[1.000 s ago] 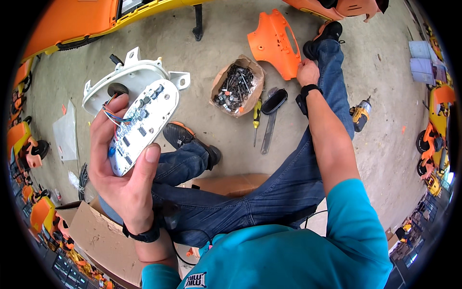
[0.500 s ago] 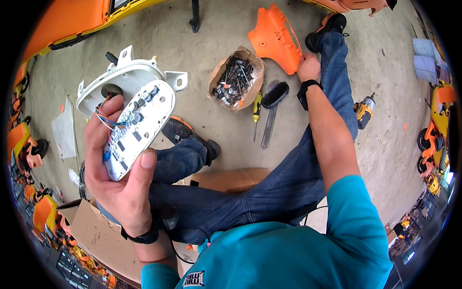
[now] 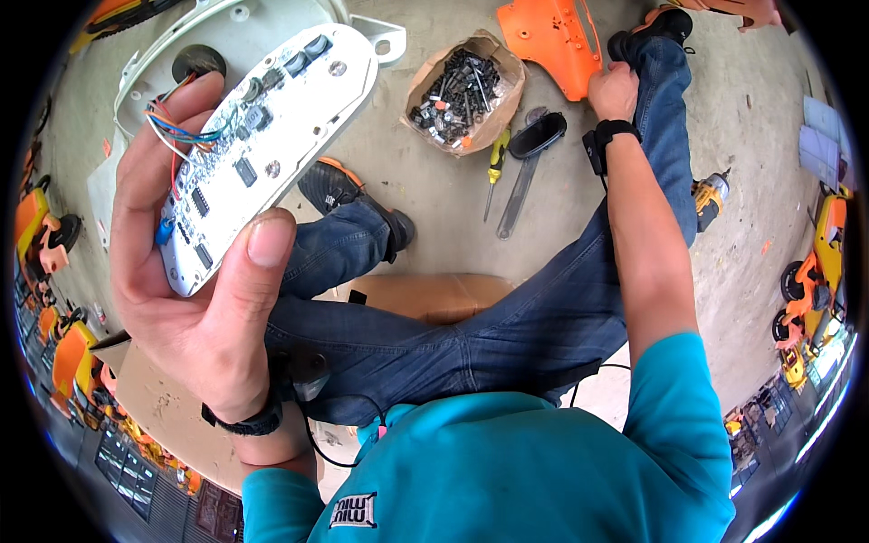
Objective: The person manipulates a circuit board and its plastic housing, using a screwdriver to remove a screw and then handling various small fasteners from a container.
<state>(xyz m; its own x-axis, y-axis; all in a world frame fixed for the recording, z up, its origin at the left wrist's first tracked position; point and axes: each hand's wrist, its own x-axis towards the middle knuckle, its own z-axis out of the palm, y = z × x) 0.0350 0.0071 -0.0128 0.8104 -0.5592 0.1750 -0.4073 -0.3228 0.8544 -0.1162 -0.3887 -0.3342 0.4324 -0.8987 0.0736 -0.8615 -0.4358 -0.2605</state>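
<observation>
Close up at the left, my left hand [image 3: 208, 335] grips a white circuit board [image 3: 272, 136] between thumb and fingers. The board is tilted, with dark chips and round components on its face. Coloured wires [image 3: 186, 136] run from it past my fingers. Behind it is a white plastic housing [image 3: 145, 56] with mounting lugs, partly cut off by the upper edge. Farther off at the right, my right hand [image 3: 614, 92] is closed at the lower right edge of an orange plastic panel [image 3: 548, 43]. Its fingertips are partly hidden.
Between my legs, a paper bag of screws [image 3: 462, 100] stands on the concrete floor. Beside it lie a yellow screwdriver [image 3: 497, 163] and a dark oval part [image 3: 539, 136] on a clear strip. A yellow drill [image 3: 711, 201] lies right of my leg; cardboard [image 3: 172, 398] is at lower left.
The circuit board and housing have come closer and higher in the picture, held by my left hand. The floor scene has shifted up and slightly right. My right hand remains by the panel.
</observation>
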